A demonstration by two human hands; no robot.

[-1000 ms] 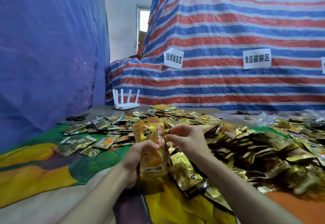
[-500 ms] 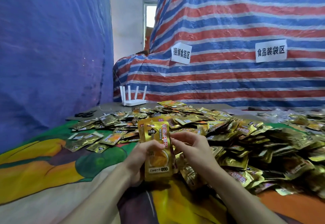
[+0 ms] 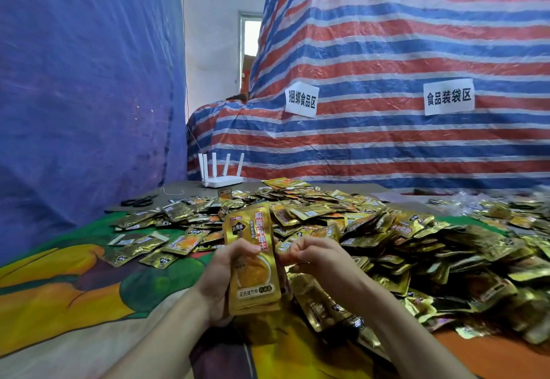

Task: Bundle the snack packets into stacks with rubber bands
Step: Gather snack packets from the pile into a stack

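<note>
Our one stack of gold foil snack packets (image 3: 253,262) stands upright over the cloth-covered table (image 3: 59,283), clasped by our left grip (image 3: 221,277); our right grip (image 3: 315,255) curls beside it, on what we cannot tell. Seemingly we square it; banding follows, though no rubber band shows. Loose gold packets (image 3: 387,229) heap uncountably.

Grips an upright stack of snack packets (image 3: 258,271) in the left hand (image 3: 220,279), thumb laid across the front. Curls the right hand (image 3: 320,256) just beside the stack's right edge; cannot tell whether its fingers (image 3: 293,252) pinch anything. Shows a heap of loose gold packets (image 3: 387,229) beyond and right of the fingers, a white router (image 3: 221,180) far beyond them, and black scissors (image 3: 140,200) beyond and left.
</note>
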